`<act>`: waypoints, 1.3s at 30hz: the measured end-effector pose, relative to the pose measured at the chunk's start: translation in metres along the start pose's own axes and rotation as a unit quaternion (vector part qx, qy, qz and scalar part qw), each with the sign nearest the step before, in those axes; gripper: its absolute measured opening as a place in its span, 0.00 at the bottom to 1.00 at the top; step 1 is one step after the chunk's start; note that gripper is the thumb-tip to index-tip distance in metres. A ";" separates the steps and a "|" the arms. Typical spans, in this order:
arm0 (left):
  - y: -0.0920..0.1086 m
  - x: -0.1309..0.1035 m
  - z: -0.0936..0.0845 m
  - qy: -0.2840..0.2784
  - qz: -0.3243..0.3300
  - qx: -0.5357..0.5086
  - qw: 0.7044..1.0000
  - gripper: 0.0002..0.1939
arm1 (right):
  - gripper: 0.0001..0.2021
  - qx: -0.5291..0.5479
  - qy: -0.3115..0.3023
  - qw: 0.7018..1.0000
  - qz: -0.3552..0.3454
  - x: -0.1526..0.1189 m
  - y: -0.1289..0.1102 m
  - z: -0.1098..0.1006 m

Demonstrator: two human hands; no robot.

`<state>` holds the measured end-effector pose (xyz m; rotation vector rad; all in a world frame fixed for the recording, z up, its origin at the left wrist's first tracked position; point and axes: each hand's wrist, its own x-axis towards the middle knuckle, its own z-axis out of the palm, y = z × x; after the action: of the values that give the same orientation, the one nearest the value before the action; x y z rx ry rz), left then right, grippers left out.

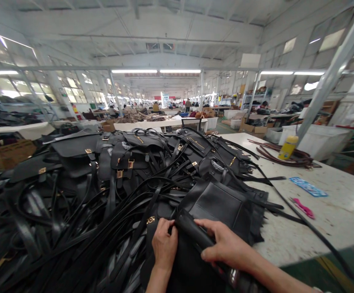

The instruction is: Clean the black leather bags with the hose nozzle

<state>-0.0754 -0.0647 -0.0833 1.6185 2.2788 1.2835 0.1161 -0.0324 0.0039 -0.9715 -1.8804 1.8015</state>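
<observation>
My left hand (165,243) is closed, thumb and fingers pinched at the edge of a black leather bag (184,260), close to a small gold clasp (150,219). Just right of it, my right hand (222,244) grips a thick black tube-shaped thing (192,228); its exact kind does not show. Its front end reaches up to my left fingertips. Below my right hand is a shiny metal part (233,276), and I cannot tell what it belongs to. Another black bag with a stitched panel (218,203) lies flat just beyond both hands.
A heap of black bags (73,148) with long straps covers the left and middle of the white table (344,215). On the right are a yellow bottle (288,148), coiled brown straps (268,154), a blue patterned strip (308,186) and pink-handled snips (303,208). A metal post (326,81) rises behind.
</observation>
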 end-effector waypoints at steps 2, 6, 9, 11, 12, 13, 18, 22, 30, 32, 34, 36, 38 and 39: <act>0.001 0.002 -0.001 0.000 -0.012 0.003 1.000 0.08 | 0.35 0.003 0.012 1.000 -0.027 0.005 -0.002 0.001; 0.003 0.004 -0.003 0.007 -0.024 -0.004 1.000 0.10 | 0.34 0.058 0.048 0.995 -0.061 -0.003 -0.008 -0.001; 0.002 0.007 -0.003 0.007 -0.043 -0.050 0.998 0.13 | 0.36 0.101 0.032 0.994 -0.033 -0.017 -0.007 -0.004; 0.000 0.010 -0.002 0.005 -0.067 -0.103 0.992 0.14 | 0.36 0.120 0.030 0.992 -0.025 -0.023 -0.004 -0.005; -0.001 0.011 -0.001 0.003 -0.081 -0.135 0.988 0.15 | 0.36 0.128 0.031 0.991 -0.025 -0.024 -0.003 -0.006; -0.002 0.013 -0.001 0.000 -0.092 -0.168 0.981 0.15 | 0.36 0.136 0.029 0.990 -0.024 -0.024 -0.002 -0.006; -0.006 0.016 0.000 -0.015 -0.126 -0.288 0.949 0.18 | 0.39 0.171 -0.003 0.985 -0.003 -0.006 0.002 0.001; -0.007 0.017 0.000 -0.019 -0.145 -0.292 0.945 0.17 | 0.39 0.175 0.007 0.984 -0.028 0.015 0.002 0.011; -0.002 0.018 0.006 0.014 -0.162 -0.181 0.970 0.23 | 0.37 0.116 0.197 0.972 -0.047 0.020 -0.006 -0.043; 0.000 0.020 0.006 0.013 -0.162 -0.133 0.978 0.26 | 0.37 0.097 0.230 0.968 -0.033 0.029 -0.003 -0.069; 0.004 0.023 0.002 -0.013 -0.167 -0.113 0.980 0.26 | 0.38 0.091 0.247 0.964 -0.025 0.044 0.001 -0.091; 0.008 0.025 -0.003 -0.055 -0.161 -0.126 0.977 0.24 | 0.38 0.090 0.265 0.960 -0.024 0.059 0.004 -0.107; 0.013 0.026 -0.009 -0.090 -0.130 -0.151 0.976 0.23 | 0.39 0.092 0.288 0.953 -0.031 0.066 0.007 -0.116; 0.015 0.026 -0.012 -0.100 -0.105 -0.160 0.976 0.21 | 0.39 0.093 0.298 0.949 -0.036 0.066 0.007 -0.120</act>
<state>-0.0816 -0.0491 -0.0555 1.2955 1.9437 1.2887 0.1529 0.0992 -0.0015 -1.1889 -1.3286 1.3971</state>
